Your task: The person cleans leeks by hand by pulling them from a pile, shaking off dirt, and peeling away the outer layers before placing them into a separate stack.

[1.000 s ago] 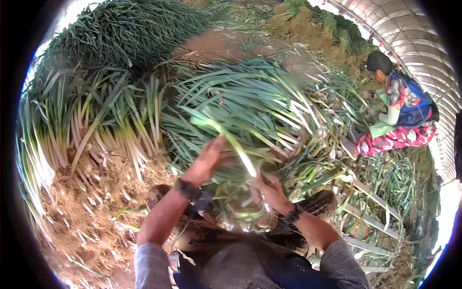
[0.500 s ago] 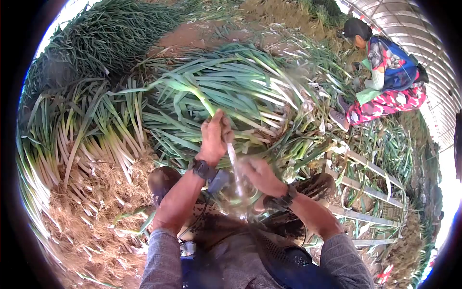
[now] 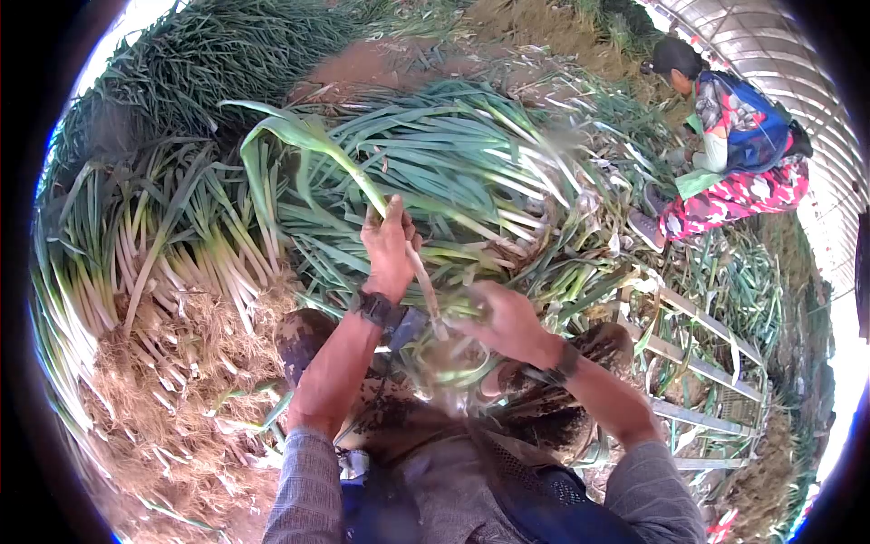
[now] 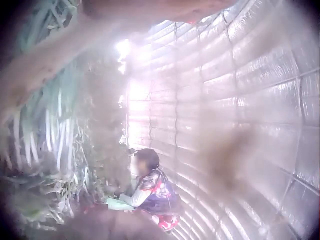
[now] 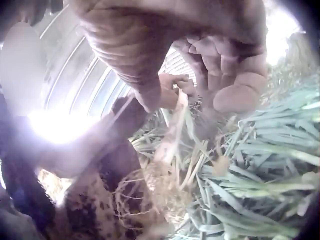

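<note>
My left hand (image 3: 390,257) grips a long green onion (image 3: 367,186) around its stem, below where the leaves begin. Its leaves bend over toward the upper left, and the pale lower stem slants down between my arms. In the right wrist view, the onion's stem (image 5: 172,132) ends in stringy roots (image 5: 167,192). Beside the lower stem is my right hand (image 3: 509,322), blurred, with fingers loosely bent. The right wrist view shows a gap between its thumb and fingers (image 5: 237,97), the stem lying beyond. The left wrist view is hazy.
Ahead lies a heap of green onions (image 3: 444,150). Rooted bunches (image 3: 181,236) lean at the left, with a darker green pile (image 3: 227,54) behind. At the right is a slatted metal frame (image 3: 698,363). Another person (image 3: 739,136) crouches beyond it, near the curved greenhouse wall (image 4: 240,100).
A second ago my right hand held the lower stem, with my left hand beside the upper part. My left hand has since taken hold of the stem, and my right hand has let go.
</note>
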A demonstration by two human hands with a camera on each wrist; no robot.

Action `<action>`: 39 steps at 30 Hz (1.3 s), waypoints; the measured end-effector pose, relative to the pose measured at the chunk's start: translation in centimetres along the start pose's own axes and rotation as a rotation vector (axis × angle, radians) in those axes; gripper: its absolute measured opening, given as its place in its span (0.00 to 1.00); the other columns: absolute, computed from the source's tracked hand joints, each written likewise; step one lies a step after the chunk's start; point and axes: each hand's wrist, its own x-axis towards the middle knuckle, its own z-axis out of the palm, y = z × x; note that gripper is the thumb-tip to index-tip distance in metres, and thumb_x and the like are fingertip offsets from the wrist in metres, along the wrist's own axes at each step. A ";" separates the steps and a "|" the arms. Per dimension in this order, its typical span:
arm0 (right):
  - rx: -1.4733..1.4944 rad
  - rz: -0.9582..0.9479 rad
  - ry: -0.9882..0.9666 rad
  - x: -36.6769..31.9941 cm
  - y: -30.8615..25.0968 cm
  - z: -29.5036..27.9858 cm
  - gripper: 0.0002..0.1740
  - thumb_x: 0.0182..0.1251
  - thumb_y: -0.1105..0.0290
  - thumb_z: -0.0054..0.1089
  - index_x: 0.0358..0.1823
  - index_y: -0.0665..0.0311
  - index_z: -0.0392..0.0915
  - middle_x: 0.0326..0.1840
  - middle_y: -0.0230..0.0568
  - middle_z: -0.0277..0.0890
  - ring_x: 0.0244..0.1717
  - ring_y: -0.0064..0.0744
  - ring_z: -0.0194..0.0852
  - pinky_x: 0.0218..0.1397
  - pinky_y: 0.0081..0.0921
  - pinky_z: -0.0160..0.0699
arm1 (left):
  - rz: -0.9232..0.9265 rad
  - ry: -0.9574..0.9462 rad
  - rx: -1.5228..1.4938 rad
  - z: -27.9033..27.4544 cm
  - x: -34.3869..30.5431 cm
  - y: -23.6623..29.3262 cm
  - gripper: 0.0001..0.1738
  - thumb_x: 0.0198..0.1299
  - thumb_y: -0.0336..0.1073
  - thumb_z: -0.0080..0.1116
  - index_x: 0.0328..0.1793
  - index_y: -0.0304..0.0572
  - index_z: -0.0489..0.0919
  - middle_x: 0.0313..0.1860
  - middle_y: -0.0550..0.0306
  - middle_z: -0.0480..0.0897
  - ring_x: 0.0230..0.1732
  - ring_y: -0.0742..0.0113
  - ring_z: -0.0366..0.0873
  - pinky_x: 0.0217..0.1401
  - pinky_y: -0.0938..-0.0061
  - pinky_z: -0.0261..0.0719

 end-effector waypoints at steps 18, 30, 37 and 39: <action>0.496 0.016 0.252 1.3 -2.0 4.5 0.11 0.71 0.70 0.55 0.30 0.69 0.75 0.16 0.39 0.71 0.15 0.26 0.65 0.19 0.28 0.62 | 0.017 0.012 -0.107 -0.1 -0.7 -0.1 0.11 0.69 0.37 0.55 0.34 0.46 0.68 0.23 0.66 0.68 0.19 0.77 0.63 0.19 0.75 0.64; -0.165 0.122 -0.573 -7.7 13.1 17.0 0.10 0.61 0.71 0.53 0.39 0.63 0.81 0.32 0.45 0.81 0.37 0.39 0.82 0.43 0.39 0.82 | 0.082 -0.127 -0.138 0.6 0.4 3.3 0.17 0.73 0.52 0.47 0.40 0.47 0.70 0.18 0.72 0.58 0.16 0.80 0.50 0.16 0.80 0.49; -0.173 0.302 -0.616 -4.1 11.1 4.4 0.08 0.61 0.75 0.50 0.40 0.65 0.77 0.38 0.43 0.80 0.37 0.34 0.80 0.36 0.31 0.81 | -0.006 -0.308 -0.123 2.6 0.1 7.0 0.19 0.71 0.44 0.52 0.26 0.52 0.66 0.13 0.72 0.54 0.12 0.78 0.48 0.14 0.78 0.50; -0.219 0.199 -0.396 -2.6 13.0 3.2 0.13 0.60 0.74 0.52 0.46 0.64 0.76 0.45 0.44 0.79 0.43 0.36 0.79 0.42 0.28 0.81 | -0.036 -0.289 -0.045 2.5 0.2 6.6 0.18 0.72 0.44 0.50 0.26 0.53 0.66 0.12 0.73 0.54 0.11 0.79 0.48 0.13 0.78 0.51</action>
